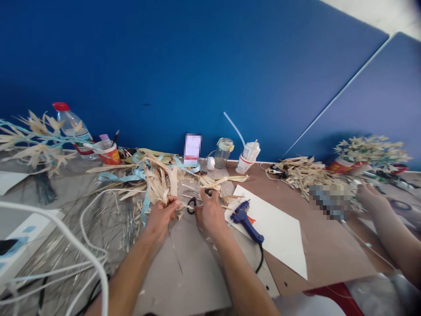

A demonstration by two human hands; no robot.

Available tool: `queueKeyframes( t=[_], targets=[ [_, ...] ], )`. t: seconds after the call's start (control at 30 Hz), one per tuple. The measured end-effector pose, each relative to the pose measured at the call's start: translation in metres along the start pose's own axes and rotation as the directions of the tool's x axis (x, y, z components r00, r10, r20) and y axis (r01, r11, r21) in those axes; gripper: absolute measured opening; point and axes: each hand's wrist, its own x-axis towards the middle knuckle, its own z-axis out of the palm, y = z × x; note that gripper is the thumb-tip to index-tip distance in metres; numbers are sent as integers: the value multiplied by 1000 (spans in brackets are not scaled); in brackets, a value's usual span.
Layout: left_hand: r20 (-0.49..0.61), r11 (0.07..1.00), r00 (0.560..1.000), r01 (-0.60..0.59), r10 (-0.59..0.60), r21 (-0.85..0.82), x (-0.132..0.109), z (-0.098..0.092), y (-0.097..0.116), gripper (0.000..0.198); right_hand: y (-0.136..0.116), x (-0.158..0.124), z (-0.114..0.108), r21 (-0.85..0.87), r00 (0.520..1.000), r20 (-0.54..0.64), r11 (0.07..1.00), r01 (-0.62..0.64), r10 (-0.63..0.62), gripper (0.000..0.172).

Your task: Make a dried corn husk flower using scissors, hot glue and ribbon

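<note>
Left hand (158,221) pinching pale dried-husk strips (173,182), right hand (211,213) on black-handled scissors (191,205)

Toward the near left corner of the grey-brown bench (184,287) lies a white power strip (23,245), with looping white cables (105,281) in front of it. Beyond them, thin silvery wires (74,245) spread along the left side.

Near the middle, the left thumb and forefinger are closed together at the lower end of the husk strips, which rise from the grip over the bench. Just beside it, the right fingers are curled round the scissors; their two handle loops stand apart, and the blades cannot be made out.

Right of that hand, a blue glue gun (246,221) lies across a white paper sheet (283,239). Farther right, a co-worker's bare arm (391,224) reaches in over the bench's right part.

Along the far edge, left to right, stand a red-capped clear plastic bottle (74,125), a red-and-white paper cup (110,153), a blurred phone with a lit screen (192,147), a clear lidded jar (222,156) and a white paper cup with red print (245,163).
</note>
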Motion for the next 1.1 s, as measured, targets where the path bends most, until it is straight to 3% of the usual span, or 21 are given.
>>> queueKeyframes(
  t=[0.13, 0.3, 0.4, 0.47, 0.57, 0.63, 0.7, 0.9, 1.0, 1.1],
  targets=[
    [57, 999, 998, 18, -16, -40, 0, -1, -1, 31, -2, -2, 1, 74, 999, -52, 997, 4, 0, 51],
    [150, 983, 987, 82, -57, -166, -2, -3, 3, 34, 5, 1, 2, 198, 997, -30, 977, 78, -73, 30],
    [200, 972, 976, 128, -88, -197, -4, -4, 6, 33, 11, 2, 4, 283, 977, -167, 943, 177, -133, 30],
    [238, 963, 965, 166, -114, -213, -5, -4, 7, 32, 12, 3, 7, 351, 927, -253, 867, 355, -277, 37],
    [279, 949, 945, 233, -170, -213, -6, -4, 7, 32, 10, 2, 13, 427, 799, -326, 676, 601, -506, 44],
    [303, 944, 931, 270, -205, -190, -7, -4, 6, 33, 7, 2, 16, 458, 736, -377, 578, 675, -562, 41],
    [332, 941, 917, 290, -221, -176, -8, -4, 5, 33, 4, 1, 15, 498, 713, -415, 515, 698, -564, 35],
    [392, 936, 886, 323, -248, -140, -12, -2, 4, 34, 1, -2, 4, 632, 739, -431, 411, 657, -517, 17],
    [372, 931, 890, 336, -264, -142, -11, -1, 2, 33, -2, -4, 5, 645, 750, -415, 415, 642, -515, 18],
    [346, 923, 891, 359, -294, -140, -9, -1, 0, 32, -5, -3, 8, 662, 791, -386, 456, 596, -474, 18]
  ],
)
